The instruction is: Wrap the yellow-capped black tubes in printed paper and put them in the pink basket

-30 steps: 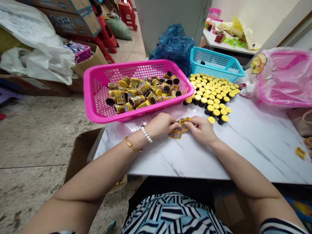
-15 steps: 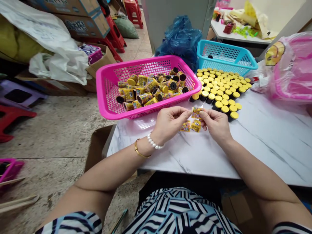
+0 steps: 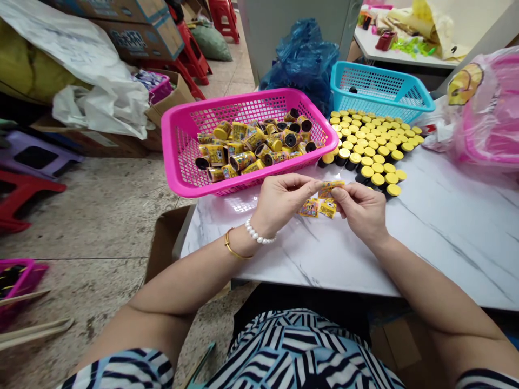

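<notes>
since the yellow foil sachet [image 3: 331,188] is light and floppy, the left hand [image 3: 284,201] and right hand [image 3: 360,209] each pinch one end between thumb and fingertips.

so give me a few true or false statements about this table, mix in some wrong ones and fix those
1. The left hand and right hand both pinch a small yellow packet. True.
2. The pearl bracelet is on the right wrist. False: it is on the left wrist, beside a gold bangle.
3. The yellow-labelled canisters lie in the blue basket. False: they lie heaped in the pink basket.
4. Yellow-capped black containers stand in rows on the white marble-look tabletop. True.
5. Two more packets lie on the tabletop just below the hands. True.
</notes>
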{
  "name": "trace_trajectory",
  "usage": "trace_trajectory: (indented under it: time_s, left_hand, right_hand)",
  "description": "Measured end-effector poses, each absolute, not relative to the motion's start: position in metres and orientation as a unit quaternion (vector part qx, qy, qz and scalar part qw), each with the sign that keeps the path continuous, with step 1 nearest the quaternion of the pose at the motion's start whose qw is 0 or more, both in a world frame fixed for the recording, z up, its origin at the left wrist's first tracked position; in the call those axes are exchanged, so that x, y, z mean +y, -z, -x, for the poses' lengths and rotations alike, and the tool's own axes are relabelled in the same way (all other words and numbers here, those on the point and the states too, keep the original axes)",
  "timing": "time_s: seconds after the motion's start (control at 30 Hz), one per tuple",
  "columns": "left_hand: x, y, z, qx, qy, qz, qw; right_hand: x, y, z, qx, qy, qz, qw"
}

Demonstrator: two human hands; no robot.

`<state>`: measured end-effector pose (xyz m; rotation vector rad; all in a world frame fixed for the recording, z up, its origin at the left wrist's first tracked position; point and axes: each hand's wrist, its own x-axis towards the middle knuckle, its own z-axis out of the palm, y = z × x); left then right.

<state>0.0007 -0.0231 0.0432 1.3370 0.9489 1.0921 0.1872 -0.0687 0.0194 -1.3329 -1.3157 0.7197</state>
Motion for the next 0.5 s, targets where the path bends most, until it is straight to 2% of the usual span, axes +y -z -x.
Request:
trace_trajectory:
  time_s: [0.17,0.33,0.5]
  left_hand:
    - [-0.022,-0.036,-0.001,0.407,-0.460,-0.544,0.572]
    - [-0.019,-0.033,-0.001,0.396,-0.484,-0.510,0.590]
    - [-0.025,-0.038,-0.004,0.407,-0.466,-0.533,0.577]
  right_hand:
    - [-0.069,-0.013,-0.185,-0.573,-0.237,0.578,0.531]
    - [-0.065,-0.011,-0.190,-0.521,-0.244,0.587,0.569]
    - [-0.069,-0.016,-0.188,-0.573,-0.213,0.576,0.542]
